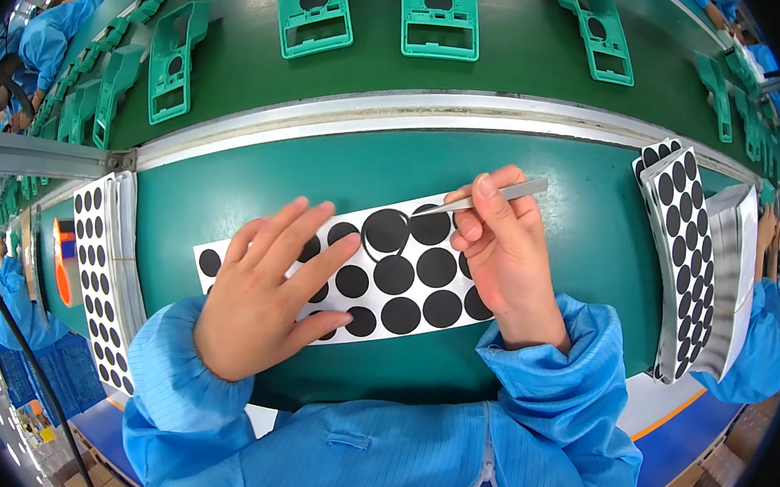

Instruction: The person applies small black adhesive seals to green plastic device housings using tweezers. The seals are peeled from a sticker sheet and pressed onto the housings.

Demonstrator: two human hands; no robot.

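A white sheet (pixel 226 249) with rows of round black stickers lies on the green work surface in front of me. Over its left part my left hand (pixel 270 284) rests palm down, fingers spread, covering several stickers. Tweezers (pixel 520 189) are pinched between the thumb and fingers of my right hand (pixel 510 254), above the sheet's right end. Their tips point left, near the upper edge of one black round sticker (pixel 385 232). A thin pale crescent shows along that sticker's rim, so it looks slightly lifted or shifted. Whether the tips touch it, I cannot tell.
Beyond a metal rail (pixel 421 105), green plastic housings (pixel 438 39) sit on a dark green belt. Stacks of sticker sheets stand at the left (pixel 101 283) and right (pixel 681 260). An orange object (pixel 64 261) lies far left. Other people in blue work at both sides.
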